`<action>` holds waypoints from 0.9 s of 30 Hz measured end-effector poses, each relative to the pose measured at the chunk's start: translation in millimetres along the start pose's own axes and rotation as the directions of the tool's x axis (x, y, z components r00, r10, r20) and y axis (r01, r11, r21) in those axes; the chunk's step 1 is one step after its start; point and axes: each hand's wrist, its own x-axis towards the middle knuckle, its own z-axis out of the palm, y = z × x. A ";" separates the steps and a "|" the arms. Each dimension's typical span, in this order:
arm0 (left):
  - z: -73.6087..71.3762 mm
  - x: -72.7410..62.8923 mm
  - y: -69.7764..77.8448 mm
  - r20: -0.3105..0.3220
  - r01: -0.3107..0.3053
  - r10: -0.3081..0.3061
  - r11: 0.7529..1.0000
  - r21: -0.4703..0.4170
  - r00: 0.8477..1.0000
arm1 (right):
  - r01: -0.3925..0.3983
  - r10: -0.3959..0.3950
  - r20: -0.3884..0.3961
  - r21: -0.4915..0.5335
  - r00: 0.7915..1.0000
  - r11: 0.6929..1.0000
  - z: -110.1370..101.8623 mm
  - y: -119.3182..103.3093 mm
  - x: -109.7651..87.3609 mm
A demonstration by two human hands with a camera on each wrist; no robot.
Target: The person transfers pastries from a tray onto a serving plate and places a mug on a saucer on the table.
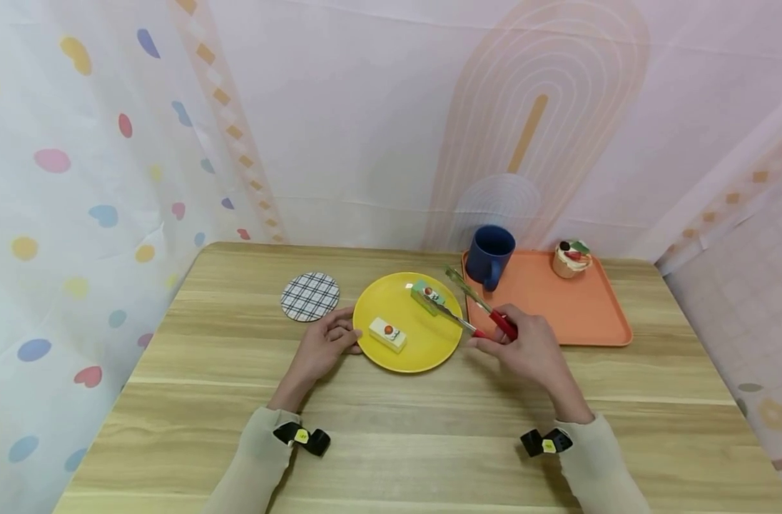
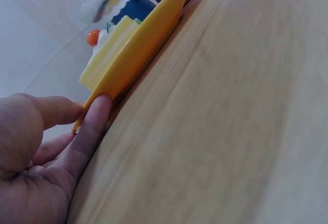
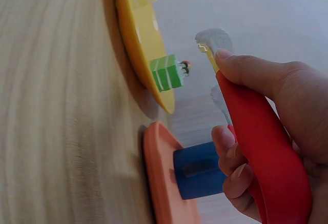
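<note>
My left hand [image 1: 327, 343] pinches the left rim of a yellow plate [image 1: 423, 353], thumb above and a finger below in the left wrist view. On the plate lie a pale yellow cake slice [image 1: 387, 335] and a green cake slice [image 1: 419, 294], each topped with an orange-red ball. My right hand [image 1: 526, 346] grips food tongs [image 3: 261, 147] by their red handles. The tongs' arms are spread apart over the plate's right side. One metal tip passes in front of the green slice in the head view; the right wrist view shows the tips apart from it.
An orange tray [image 1: 577, 318] at the right back holds a dark blue mug [image 1: 489, 250] and a cupcake [image 1: 571, 260]. Left of the plate lies a round plaid coaster [image 1: 310, 296]. A patterned curtain [image 1: 352, 128] hangs behind the wooden table [image 1: 417, 442].
</note>
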 end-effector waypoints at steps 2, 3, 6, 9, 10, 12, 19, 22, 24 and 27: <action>0.0 0.3 0.1 -0.001 0.000 0.000 1.000 0.002 1.000 | -0.008 0.008 -0.003 0.004 1.000 1.000 -3.2 -1.0 -0.7; -0.1 0.4 -0.3 -0.001 0.000 0.000 1.000 0.003 1.000 | -0.012 0.012 -0.007 0.006 1.000 1.000 -5.0 -1.5 -1.1; -0.1 0.8 -1.3 0.000 0.000 0.000 1.000 0.004 1.000 | -0.023 0.023 -0.023 0.013 0.999 1.000 -10.4 -2.9 -1.9; 0.4 1.2 -2.3 -0.002 0.003 -0.003 1.000 0.005 1.000 | -0.045 0.045 -0.037 0.020 0.998 0.999 -15.7 -3.4 -2.9; 0.6 1.4 -2.3 -0.003 0.004 -0.004 1.000 0.005 1.000 | -0.049 0.050 -0.041 0.025 0.998 0.998 -17.1 -3.1 -3.2; 0.9 1.0 -1.8 -0.006 0.006 -0.006 1.000 0.009 1.000 | -0.058 0.059 -0.047 0.025 0.997 0.998 -19.6 -1.9 -3.7; 0.6 -0.4 0.0 -0.010 0.007 -0.007 1.000 0.007 1.000 | -0.053 0.055 -0.096 0.023 0.994 0.998 -27.6 2.1 -4.5; 0.2 -0.8 0.0 -0.009 0.011 -0.011 1.000 0.008 1.000 | -0.058 0.061 -0.121 0.032 0.991 0.998 -31.5 4.0 -5.7; 0.3 -1.0 0.3 -0.008 0.011 -0.011 1.000 0.008 1.000 | -0.063 0.067 -0.138 0.034 0.988 0.997 -34.2 5.5 -6.4; 0.3 -0.9 0.7 -0.009 0.010 -0.010 1.000 0.005 1.000 | -0.078 0.083 -0.155 0.039 0.984 0.996 -38.5 7.2 -7.0</action>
